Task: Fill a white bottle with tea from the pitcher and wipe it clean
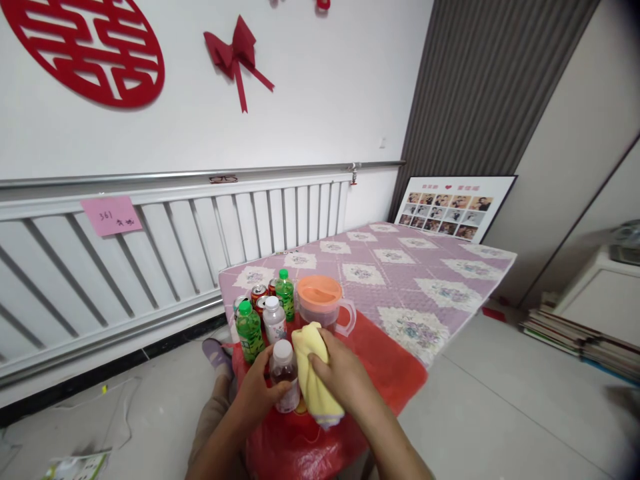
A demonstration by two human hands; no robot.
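Observation:
My left hand [260, 388] is wrapped round a clear plastic bottle [285, 377] with a white cap, upright over the red plastic sheet [385, 360]. In my right hand [343, 373] is a bunched yellow cloth [313, 377], close against the bottle's right side. Just behind stand a white-capped bottle [275, 321], a green bottle [249, 333] and another green bottle [285, 297]. Several drink cans [259, 293] are grouped among them, partly hidden. A clear pitcher [320, 300] with an orange lid and a side handle stands behind the cloth.
The bed-like surface has a purple patterned cover [390, 273]. A white radiator [250, 227] runs along the wall, with a pink note [111, 215] on it. At the far end leans a photo board [450, 208]. Stacked flat items [575, 340] lie on the floor at right.

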